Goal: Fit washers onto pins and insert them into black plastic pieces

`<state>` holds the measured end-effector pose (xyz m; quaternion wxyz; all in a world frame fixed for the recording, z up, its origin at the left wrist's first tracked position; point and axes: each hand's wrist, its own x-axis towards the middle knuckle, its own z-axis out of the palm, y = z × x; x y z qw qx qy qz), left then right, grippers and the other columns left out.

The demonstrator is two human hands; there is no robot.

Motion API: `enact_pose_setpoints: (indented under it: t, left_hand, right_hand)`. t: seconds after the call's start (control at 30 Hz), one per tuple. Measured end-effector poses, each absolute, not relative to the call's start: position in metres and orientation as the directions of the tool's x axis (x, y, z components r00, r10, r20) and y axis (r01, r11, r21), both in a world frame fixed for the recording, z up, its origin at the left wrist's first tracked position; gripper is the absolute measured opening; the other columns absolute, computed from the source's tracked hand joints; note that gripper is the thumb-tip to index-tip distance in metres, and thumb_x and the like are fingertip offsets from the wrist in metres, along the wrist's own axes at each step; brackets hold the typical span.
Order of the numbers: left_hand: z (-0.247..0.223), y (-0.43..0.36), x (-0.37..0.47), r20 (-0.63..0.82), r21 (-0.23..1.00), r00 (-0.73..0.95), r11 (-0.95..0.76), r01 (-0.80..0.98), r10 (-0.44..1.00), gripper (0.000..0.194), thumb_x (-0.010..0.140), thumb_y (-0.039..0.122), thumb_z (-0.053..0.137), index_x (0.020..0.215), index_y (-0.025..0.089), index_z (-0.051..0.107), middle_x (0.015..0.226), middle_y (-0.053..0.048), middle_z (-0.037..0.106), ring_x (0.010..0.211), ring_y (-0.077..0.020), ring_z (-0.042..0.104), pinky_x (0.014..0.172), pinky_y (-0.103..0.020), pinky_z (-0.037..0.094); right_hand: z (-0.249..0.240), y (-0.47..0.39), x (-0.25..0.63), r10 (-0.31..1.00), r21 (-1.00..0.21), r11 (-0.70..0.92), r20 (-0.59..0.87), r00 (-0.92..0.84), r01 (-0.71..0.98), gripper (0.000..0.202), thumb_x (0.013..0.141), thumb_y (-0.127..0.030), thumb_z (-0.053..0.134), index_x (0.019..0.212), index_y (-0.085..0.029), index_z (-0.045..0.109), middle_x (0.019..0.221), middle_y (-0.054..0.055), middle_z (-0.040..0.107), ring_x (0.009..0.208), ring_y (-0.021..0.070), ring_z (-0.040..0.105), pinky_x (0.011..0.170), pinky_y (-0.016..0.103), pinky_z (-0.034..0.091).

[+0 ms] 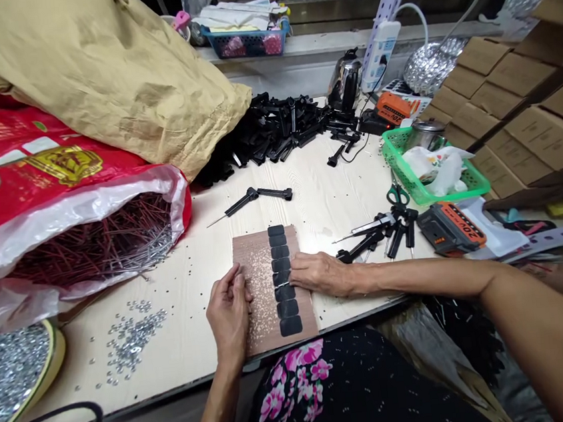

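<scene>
A brown board (257, 294) with a worn, speckled surface lies on the table in front of me. Down its right half runs a column of several black rectangular pads (290, 326). My left hand (229, 310) rests on the board's left edge, fingers curled with the thumb against them; whatever they may hold is hidden. From the right, my right hand (321, 274) reaches in with its fingertips pinched together at the middle pads. A thin silvery glint shows beside those fingertips, too small to name.
A red sack (54, 154) of long screws lies at left, near loose washers (136, 337) and a yellow-rimmed bowl (57, 349) of small metal parts. Black jointed pieces (292, 119) are heaped behind. At right are scissors (397, 195), a green basket (403, 178) and a battery pack (452, 228).
</scene>
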<state>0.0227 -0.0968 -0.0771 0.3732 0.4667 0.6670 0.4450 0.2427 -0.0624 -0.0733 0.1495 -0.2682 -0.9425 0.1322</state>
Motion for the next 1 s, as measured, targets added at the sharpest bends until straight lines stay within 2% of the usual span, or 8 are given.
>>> enact_pose_setpoints:
  t: [0.2,0.3,0.4,0.47,0.63,0.77,0.87,1.0]
  left_hand:
    - [-0.076,-0.098,0.021,-0.096,0.939,-0.286,0.181,0.291,0.954,0.048,0.083,0.048,0.052,0.119,0.017,0.059,0.066,0.002,0.051,0.049,-0.0082,0.044,0.045,-0.021,0.039]
    - [-0.077,-0.099,0.019,-0.11,0.942,-0.292,0.193,0.274,0.95,0.049,0.082,0.05,0.053,0.118,0.018,0.059,0.066,0.003,0.051,0.048,-0.0084,0.044,0.045,-0.021,0.039]
    - [-0.077,-0.098,0.017,-0.126,0.943,-0.293,0.206,0.261,0.948,0.05,0.081,0.052,0.054,0.117,0.019,0.06,0.065,0.003,0.051,0.048,-0.0087,0.045,0.045,-0.021,0.04]
    - [-0.078,-0.097,0.016,-0.126,0.941,-0.297,0.209,0.267,0.947,0.05,0.08,0.053,0.054,0.116,0.02,0.06,0.065,0.003,0.052,0.049,-0.009,0.046,0.045,-0.021,0.04]
    - [-0.081,-0.096,0.015,-0.136,0.952,-0.301,0.209,0.225,0.944,0.052,0.078,0.056,0.055,0.115,0.019,0.061,0.066,0.003,0.051,0.046,-0.009,0.044,0.042,-0.023,0.039]
    - [-0.082,-0.1,0.014,-0.129,0.965,-0.298,0.19,0.183,0.946,0.051,0.079,0.054,0.056,0.115,0.019,0.061,0.068,0.003,0.05,0.048,-0.0096,0.046,0.043,-0.023,0.04]
    - [-0.083,-0.101,0.013,-0.142,0.97,-0.301,0.193,0.147,0.943,0.05,0.079,0.054,0.056,0.114,0.018,0.061,0.068,0.003,0.05,0.048,-0.0097,0.045,0.041,-0.023,0.039]
    - [-0.083,-0.102,0.017,-0.103,0.981,-0.295,0.147,0.13,0.95,0.047,0.081,0.051,0.054,0.113,0.018,0.061,0.072,0.0,0.052,0.051,-0.0109,0.049,0.042,-0.023,0.04]
  right_hand:
    - [-0.069,-0.059,0.244,0.601,-0.404,0.771,0.205,-0.772,0.493,0.028,0.097,-0.025,0.038,0.085,-0.014,0.061,0.082,0.004,0.057,0.079,0.0133,0.049,0.063,0.022,0.041]
    - [-0.061,-0.048,0.266,0.688,-0.419,0.695,0.151,-0.71,0.584,0.026,0.096,-0.025,0.041,0.089,-0.014,0.063,0.085,0.005,0.059,0.082,0.0133,0.051,0.068,0.023,0.042]
    - [-0.054,-0.031,0.295,0.772,-0.355,0.605,0.043,-0.634,0.713,0.024,0.093,-0.031,0.048,0.084,-0.017,0.066,0.082,0.004,0.061,0.078,0.0142,0.053,0.064,0.025,0.039]
    - [-0.049,-0.015,0.305,0.787,-0.311,0.592,0.025,-0.616,0.744,0.026,0.092,-0.037,0.051,0.083,-0.019,0.068,0.081,0.003,0.063,0.077,0.0152,0.054,0.065,0.026,0.037]
    - [-0.045,0.048,0.272,0.867,-0.264,0.498,0.181,-0.465,0.826,0.031,0.096,-0.035,0.041,0.095,-0.018,0.067,0.091,0.006,0.063,0.087,0.0169,0.054,0.073,0.027,0.037]
    - [-0.049,0.094,0.216,0.907,-0.187,0.414,0.168,-0.387,0.891,0.027,0.095,-0.032,0.044,0.105,-0.017,0.065,0.1,0.01,0.062,0.095,0.0206,0.052,0.077,0.03,0.036]
    - [-0.053,0.11,0.181,0.853,-0.134,0.514,0.187,-0.488,0.847,0.027,0.094,-0.032,0.046,0.115,-0.022,0.06,0.108,0.009,0.061,0.1,0.0229,0.048,0.081,0.035,0.033]
    - [-0.059,0.114,0.146,0.629,0.012,0.771,0.142,-0.764,0.637,0.025,0.095,-0.03,0.043,0.116,-0.026,0.058,0.106,0.007,0.063,0.105,0.0238,0.044,0.086,0.038,0.027]
